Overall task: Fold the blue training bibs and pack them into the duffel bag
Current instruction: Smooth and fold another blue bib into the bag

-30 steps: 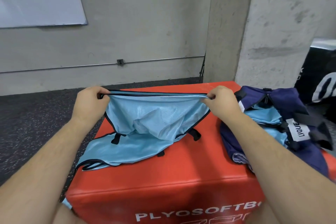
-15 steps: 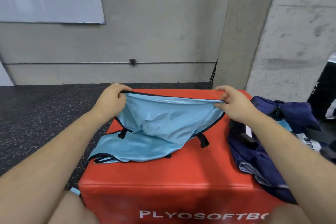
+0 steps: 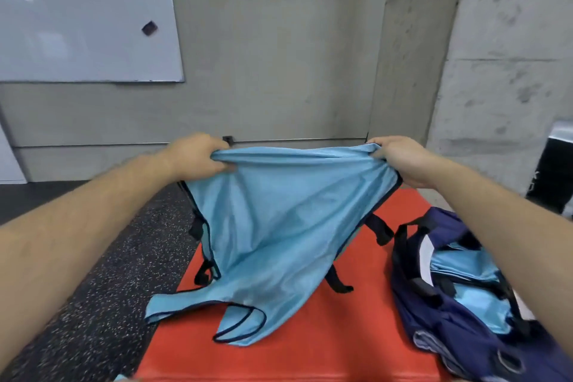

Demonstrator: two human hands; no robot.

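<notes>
Hanging bib (image 3: 279,226): light blue with dark trim, stretched by its upper edge between both hands and lifted above the red box (image 3: 341,344). Its lower end, with the looped shoulder straps, drapes onto the box top at the left edge, and one corner lies out over that edge.
Left hand (image 3: 198,158): fingers curled round the bib's upper left corner, bunching the cloth.
Right hand (image 3: 400,158): fingers curled over the hem, gripping the bib's upper right corner.
Side straps (image 3: 338,284): short and black, dangling from the bib's sides. One touches the box top near its middle.
Duffel bag (image 3: 459,338): navy, lying open along the red box's right edge, apart from the held bib.
Packed bibs (image 3: 465,267): light blue cloth showing inside the bag's open mouth.
Whiteboard (image 3: 77,25): on the grey wall, upper left, with a small dark square on it.
Floor (image 3: 102,304): dark and speckled, left of the box.
</notes>
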